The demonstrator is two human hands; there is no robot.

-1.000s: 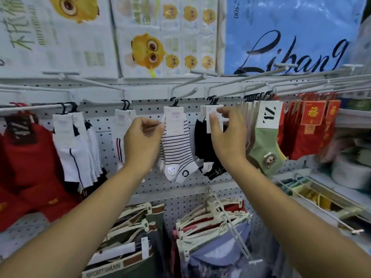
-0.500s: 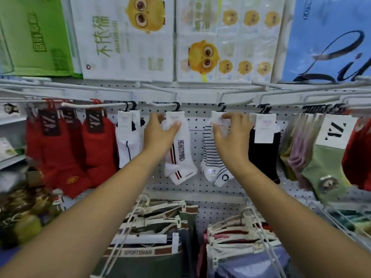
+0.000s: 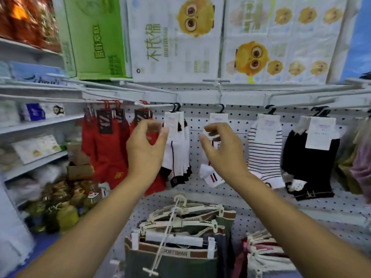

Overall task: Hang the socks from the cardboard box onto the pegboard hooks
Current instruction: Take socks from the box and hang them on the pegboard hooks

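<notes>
Socks hang in a row on black hangers from the pegboard (image 3: 236,197) hooks: red pairs (image 3: 108,149), white pairs with a black stripe (image 3: 177,151), a white sock with red and navy bands (image 3: 210,176), a black-and-white striped sock (image 3: 265,155) and black pairs (image 3: 311,167). My left hand (image 3: 145,146) is raised between the red and white pairs, fingers loosely curled, thumb tip close to a white paper tag. My right hand (image 3: 219,146) hovers in front of the banded white sock, fingers and thumb apart. Neither hand holds anything.
A long bare hook (image 3: 156,106) sticks out above the white pairs. Below hang clip hangers with underwear (image 3: 180,251) on prongs pointing towards me. Shelves (image 3: 40,121) with packets, brown cartons (image 3: 79,169) and gold-wrapped goods stand at the left. Large packs fill the shelf above.
The view has swung left along the row. Both hands have come off the sock tags they touched and shifted one hook to the left, fingers now spread loosely.
</notes>
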